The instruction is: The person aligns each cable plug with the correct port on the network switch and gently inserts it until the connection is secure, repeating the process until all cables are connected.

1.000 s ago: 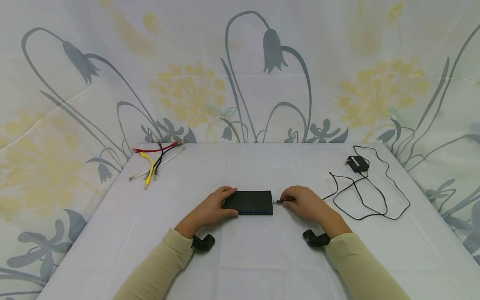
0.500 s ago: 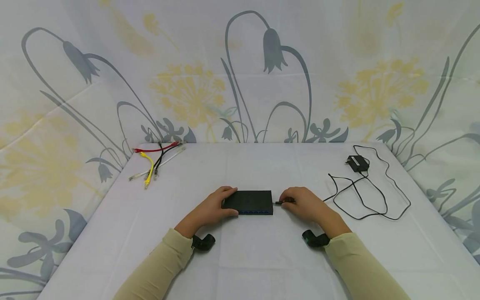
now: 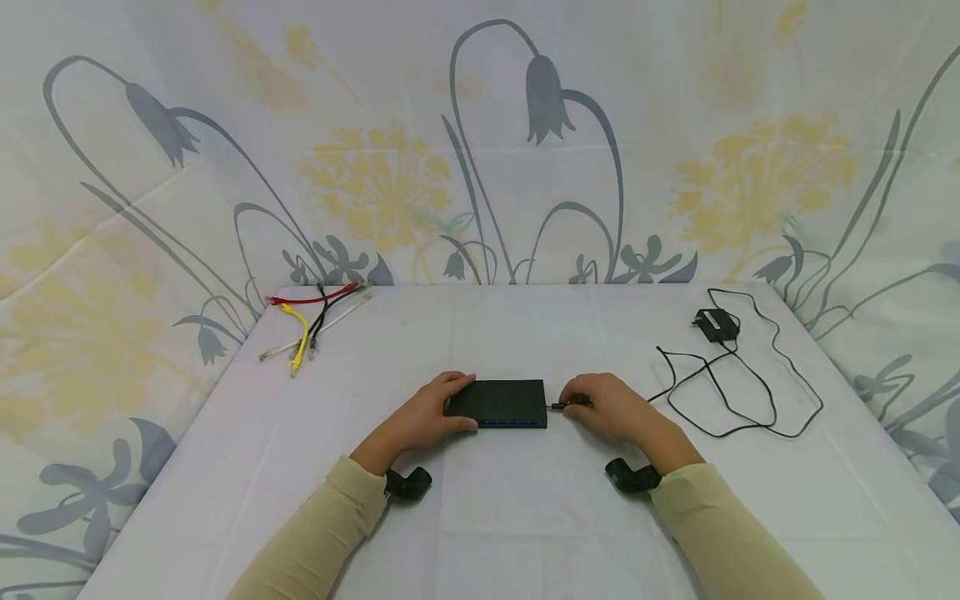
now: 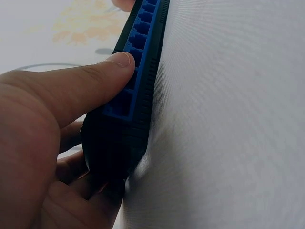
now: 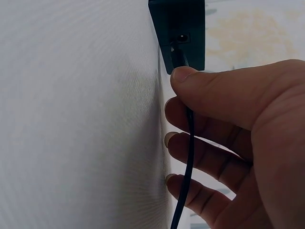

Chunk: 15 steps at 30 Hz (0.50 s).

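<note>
A black network switch (image 3: 504,403) with a row of blue ports lies flat on the white table. My left hand (image 3: 417,415) grips its left end; in the left wrist view the thumb (image 4: 107,76) presses on the blue ports (image 4: 138,42), with the fingers around the back. Between thumb and fingertips my right hand (image 3: 609,406) pinches a black power plug (image 5: 178,55), its cord (image 5: 190,152) trailing under the palm. The plug's tip is close to the round power jack (image 5: 182,37) in the switch's right side, the jack's opening still showing beside it.
A black power adapter (image 3: 717,325) lies at the back right, its cord (image 3: 772,427) looped loosely on the table (image 3: 517,517). Several short network cables, among them a yellow one (image 3: 303,337) and a red one (image 3: 311,299), lie at the back left. A flowered cloth (image 3: 645,50) hangs behind.
My right hand has shifted very slightly left with the plug, and the cord's near loop moved a little with it. The left hand and the switch stay in place.
</note>
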{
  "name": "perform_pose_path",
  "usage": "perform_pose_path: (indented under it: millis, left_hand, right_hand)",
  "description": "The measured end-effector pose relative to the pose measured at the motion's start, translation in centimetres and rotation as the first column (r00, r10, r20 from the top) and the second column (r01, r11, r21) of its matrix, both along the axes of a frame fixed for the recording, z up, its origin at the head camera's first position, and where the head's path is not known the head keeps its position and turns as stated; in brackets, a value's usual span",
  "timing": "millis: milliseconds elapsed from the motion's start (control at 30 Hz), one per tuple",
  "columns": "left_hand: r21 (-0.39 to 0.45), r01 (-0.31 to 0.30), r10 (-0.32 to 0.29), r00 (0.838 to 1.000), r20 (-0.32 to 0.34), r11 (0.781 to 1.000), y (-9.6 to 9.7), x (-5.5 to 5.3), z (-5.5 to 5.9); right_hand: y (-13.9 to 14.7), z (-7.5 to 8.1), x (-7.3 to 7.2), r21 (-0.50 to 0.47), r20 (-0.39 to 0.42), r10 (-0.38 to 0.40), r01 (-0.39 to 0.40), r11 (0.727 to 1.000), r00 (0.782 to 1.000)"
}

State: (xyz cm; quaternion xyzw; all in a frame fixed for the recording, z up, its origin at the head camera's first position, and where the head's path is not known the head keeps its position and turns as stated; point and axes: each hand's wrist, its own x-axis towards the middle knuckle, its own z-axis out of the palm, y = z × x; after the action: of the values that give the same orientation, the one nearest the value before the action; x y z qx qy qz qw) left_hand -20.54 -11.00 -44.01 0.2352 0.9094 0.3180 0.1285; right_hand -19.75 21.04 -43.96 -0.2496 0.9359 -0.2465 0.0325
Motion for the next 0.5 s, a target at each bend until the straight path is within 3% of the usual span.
perform_pose_path:
  millis: [500]
  left_hand:
    - [0.012,0.005,-0.005,1.000,0.004,1.000,-0.06,-0.11,-0.09]
  right_hand:
    - [-0.01,0.40,0.29,-0.035,0.002,0.008,-0.008,0.999,1.000]
